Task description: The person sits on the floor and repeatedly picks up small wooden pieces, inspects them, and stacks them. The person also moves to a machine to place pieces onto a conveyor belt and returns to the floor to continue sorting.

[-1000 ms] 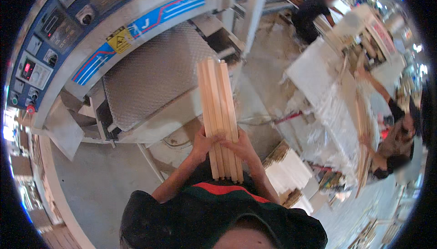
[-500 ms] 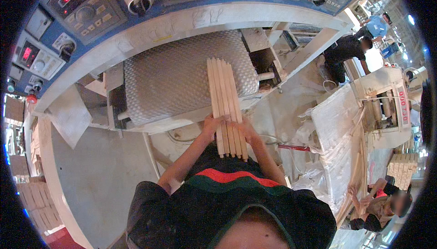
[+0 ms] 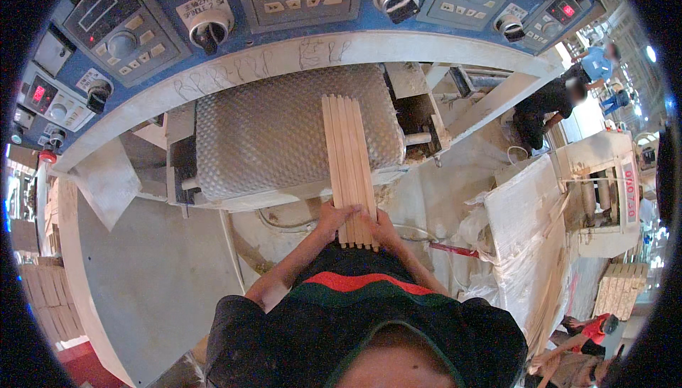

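A flat bundle of several pale wooden strips (image 3: 348, 154) lies side by side, its far end over a textured conveyor belt (image 3: 263, 132) and its near end close to my body. My left hand (image 3: 334, 219) grips the bundle's left edge near that end, thumb across the top. My right hand (image 3: 380, 226) closes on the right edge, its thumb almost meeting the left one. The strips sit tight against each other with nearly even near ends. The undersides of the strips and most of my fingers are hidden.
A blue control panel (image 3: 270, 29) with knobs and displays spans the far side above a white frame beam (image 3: 284, 54). At left stands a grey panel (image 3: 163, 274). Plastic-wrapped material (image 3: 526, 225) stands at right, with co-workers beyond and a person's arms (image 3: 568, 349) at lower right.
My hands have slid toward the near end of the strips. The strips have drawn together into a tighter, more even bundle. The view has shifted slightly, showing more of the control panel.
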